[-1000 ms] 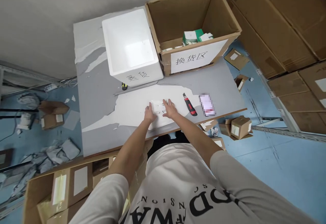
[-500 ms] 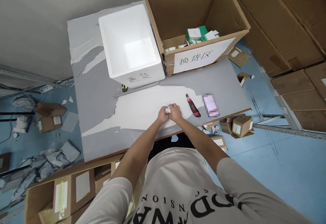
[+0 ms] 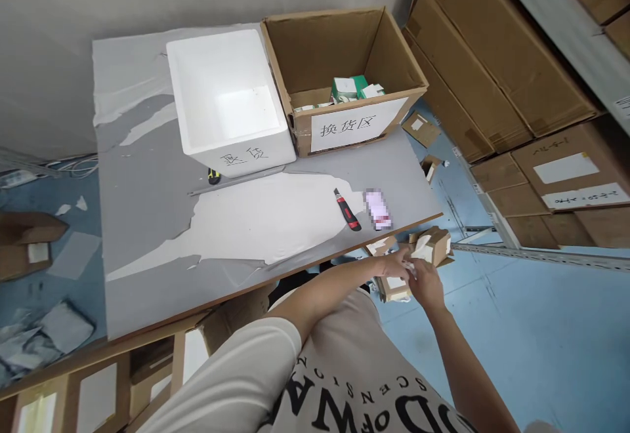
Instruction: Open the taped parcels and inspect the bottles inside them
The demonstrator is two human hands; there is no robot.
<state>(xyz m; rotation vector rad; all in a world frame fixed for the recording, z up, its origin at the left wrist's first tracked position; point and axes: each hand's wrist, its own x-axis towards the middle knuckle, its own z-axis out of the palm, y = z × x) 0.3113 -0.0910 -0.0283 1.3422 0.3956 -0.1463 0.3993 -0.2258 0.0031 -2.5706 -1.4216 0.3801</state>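
Off the table's right front edge, my left hand (image 3: 395, 264) and my right hand (image 3: 426, 283) are close together over the floor. Between their fingers is a small crumpled white wad (image 3: 409, 268), mostly hidden, which looks like paper or film. Both hands are closed around it. Just beyond them a white scrap (image 3: 422, 247) shows against an open cardboard box (image 3: 437, 247); whether it is falling or lying there I cannot tell. On the table lie a red and black utility knife (image 3: 347, 210) and a blurred phone (image 3: 377, 209).
A white foam box (image 3: 236, 147) and a labelled cardboard box (image 3: 344, 138) with green and white cartons (image 3: 349, 88) stand on the grey table (image 3: 147, 177). A yellow and black tool (image 3: 213, 176) lies by the foam box. Large cartons (image 3: 492, 59) line the right side.
Both hands have moved right from the table top to beyond its front edge, taking the white wad along. The view has turned to the right. Knife and phone stay put on the table.
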